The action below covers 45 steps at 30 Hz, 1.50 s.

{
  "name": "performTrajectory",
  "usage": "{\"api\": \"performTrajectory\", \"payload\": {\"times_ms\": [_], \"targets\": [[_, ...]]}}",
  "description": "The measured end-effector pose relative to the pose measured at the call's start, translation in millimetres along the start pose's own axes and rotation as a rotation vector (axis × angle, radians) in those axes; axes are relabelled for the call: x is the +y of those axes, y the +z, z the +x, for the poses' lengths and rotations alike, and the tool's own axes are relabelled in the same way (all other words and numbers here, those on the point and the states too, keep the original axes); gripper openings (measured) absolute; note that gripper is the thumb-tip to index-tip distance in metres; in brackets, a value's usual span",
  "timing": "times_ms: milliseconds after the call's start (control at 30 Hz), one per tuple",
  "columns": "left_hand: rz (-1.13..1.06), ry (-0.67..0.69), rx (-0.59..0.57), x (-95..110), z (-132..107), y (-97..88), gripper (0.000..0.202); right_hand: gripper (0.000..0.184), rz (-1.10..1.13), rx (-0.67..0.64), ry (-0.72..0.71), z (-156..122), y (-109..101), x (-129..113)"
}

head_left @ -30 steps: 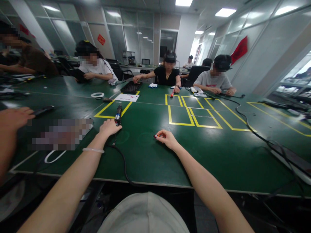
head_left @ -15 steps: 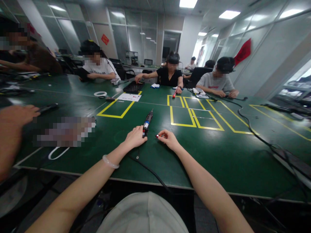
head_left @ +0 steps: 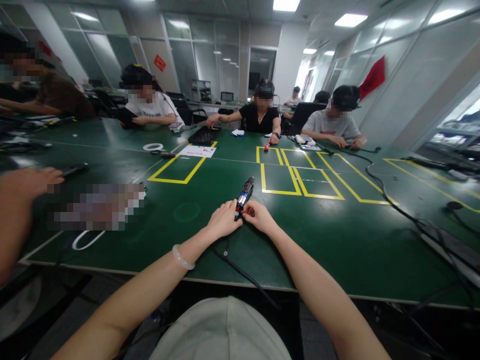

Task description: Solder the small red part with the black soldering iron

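Office with glass partitions (head_left: 208,65) as background; broad green table (head_left: 142,245) beneath the work. Dark cylindrical tool (head_left: 245,192), screwdriver-like, with a silver and blue band: between the two hands, tip aimed away from the wearer and slightly right, contact with the table not certain. Left hand (head_left: 225,217) curled over the near end of the tool, apparently in a settled grip. Right hand (head_left: 257,215) just right of that same end, thumb and fingertips drawn into a pinch, apparently on a small red piece (head_left: 246,213); mostly hidden, not identifiable, touch against the tool not certain. Dark cord (head_left: 247,275) on the near side of the tool, running toward the table edge; any join hidden by the left hand. Progress, by judgement: tool taken up, both hands together at its near end, handling mid-course; no finished join visible there, fine detail masked by fingers, amount left not readable. Beyond the tool and right: yellow tape (head_left: 281,193) in outlined boxes. Beyond and left: paper (head_left: 198,151) and black tray (head_left: 203,135). Far left of the tool: another person's hand (head_left: 28,187).
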<state>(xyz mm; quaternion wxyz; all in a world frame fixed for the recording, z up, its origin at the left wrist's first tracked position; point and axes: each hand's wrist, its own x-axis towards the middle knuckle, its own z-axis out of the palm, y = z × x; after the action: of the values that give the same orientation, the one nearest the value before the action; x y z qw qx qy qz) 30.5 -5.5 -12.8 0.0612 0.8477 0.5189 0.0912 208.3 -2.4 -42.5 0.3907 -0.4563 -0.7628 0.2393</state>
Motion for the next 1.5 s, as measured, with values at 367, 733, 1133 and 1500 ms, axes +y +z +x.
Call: {"api": "performTrajectory", "payload": {"times_ms": [367, 733, 1133, 1500], "targets": [[0.001, 0.007, 0.005, -1.0, 0.5, 1.4, 0.069, 0.004, -0.073, -0.001, 0.006, 2.3, -5.3, -2.7], [0.006, -0.006, 0.033, 2.4, 0.8, -6.7, 0.059, 0.021, 0.016, 0.079, 0.062, -0.3, -6.3, -7.1], [0.092, -0.013, 0.082, 1.1, 5.8, -8.8, 0.053, 0.022, 0.112, 0.092, 0.098, -1.4, -6.5, -7.9], [0.202, -0.083, 0.067, -50.2, 18.8, -18.2, 0.063, 0.015, -0.014, 0.05, 0.048, -1.1, -7.6, -13.0]]}}
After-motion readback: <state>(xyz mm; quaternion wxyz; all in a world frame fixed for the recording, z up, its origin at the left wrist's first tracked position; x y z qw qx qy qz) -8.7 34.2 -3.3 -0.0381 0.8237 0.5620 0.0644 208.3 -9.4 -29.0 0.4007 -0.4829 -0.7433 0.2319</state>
